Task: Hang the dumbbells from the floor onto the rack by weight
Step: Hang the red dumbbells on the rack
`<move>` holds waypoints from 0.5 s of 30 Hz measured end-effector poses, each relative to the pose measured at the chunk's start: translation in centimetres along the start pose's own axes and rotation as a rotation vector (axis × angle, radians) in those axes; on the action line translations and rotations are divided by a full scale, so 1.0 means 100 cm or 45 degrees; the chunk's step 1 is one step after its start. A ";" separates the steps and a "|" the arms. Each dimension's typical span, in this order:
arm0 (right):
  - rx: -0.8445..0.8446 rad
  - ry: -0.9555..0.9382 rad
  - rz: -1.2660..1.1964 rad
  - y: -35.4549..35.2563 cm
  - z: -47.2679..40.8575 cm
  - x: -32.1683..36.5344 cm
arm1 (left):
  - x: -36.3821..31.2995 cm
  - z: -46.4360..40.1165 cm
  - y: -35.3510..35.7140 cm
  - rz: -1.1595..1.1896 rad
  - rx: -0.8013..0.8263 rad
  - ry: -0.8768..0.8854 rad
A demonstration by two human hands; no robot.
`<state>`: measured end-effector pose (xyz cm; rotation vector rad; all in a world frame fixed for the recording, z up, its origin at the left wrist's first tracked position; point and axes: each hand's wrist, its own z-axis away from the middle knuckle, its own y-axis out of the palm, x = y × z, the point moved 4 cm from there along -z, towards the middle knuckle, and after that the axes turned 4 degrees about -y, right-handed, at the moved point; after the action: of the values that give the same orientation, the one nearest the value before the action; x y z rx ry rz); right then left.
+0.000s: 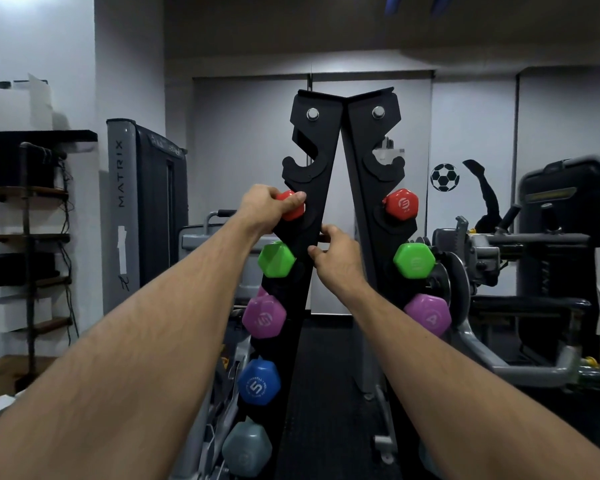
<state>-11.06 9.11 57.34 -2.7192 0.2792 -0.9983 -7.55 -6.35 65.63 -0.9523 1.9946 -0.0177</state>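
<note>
Left hand (267, 206) clamps the red dumbbell (293, 206) by its head, seating it in the rack (312, 188) cradle above green (276, 259). Right hand (336, 251) curls round the rack's upright edge, likely to steady the frame. Top cradles empty; lighter weights seem to sit higher.

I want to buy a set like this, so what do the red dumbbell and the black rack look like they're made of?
Red dumbbell: looks like a smooth, glossy vinyl or neoprene coating, judging by its soft sheen; the core is hidden.
Rack: apparently matte black painted steel plate, with shiny metal bolts.
</note>
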 end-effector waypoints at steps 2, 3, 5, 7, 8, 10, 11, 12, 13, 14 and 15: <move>-0.002 0.001 0.009 0.001 -0.001 -0.001 | -0.001 0.000 -0.002 -0.042 0.016 0.014; -0.005 0.000 0.009 0.001 0.000 -0.001 | -0.002 0.001 -0.002 -0.069 0.014 0.027; -0.004 0.002 0.004 0.001 0.000 -0.001 | -0.003 0.003 -0.003 -0.091 0.008 0.058; 0.000 0.004 0.003 0.001 0.001 -0.002 | -0.001 0.003 -0.004 -0.064 0.010 0.083; 0.002 0.002 0.006 0.001 0.001 -0.003 | 0.001 0.003 -0.004 -0.039 0.019 0.091; 0.003 0.003 0.012 0.002 0.000 -0.002 | 0.004 0.004 -0.003 -0.019 0.028 0.118; 0.002 0.006 0.015 0.002 -0.001 -0.002 | 0.005 0.004 -0.003 -0.041 0.026 0.139; 0.002 0.013 0.014 0.002 -0.001 -0.002 | 0.004 0.004 -0.002 -0.062 0.030 0.153; 0.002 0.024 0.012 0.003 0.000 -0.003 | 0.004 0.004 -0.002 -0.064 0.040 0.149; 0.003 0.029 0.008 0.003 0.000 -0.002 | 0.004 0.002 -0.003 -0.051 0.053 0.132; 0.007 0.028 0.005 0.004 0.001 -0.002 | 0.003 0.001 -0.004 -0.036 0.069 0.106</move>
<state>-11.16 8.81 57.07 -2.7030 0.2848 -1.0274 -7.32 -6.83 65.49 -0.9589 2.0467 -0.1281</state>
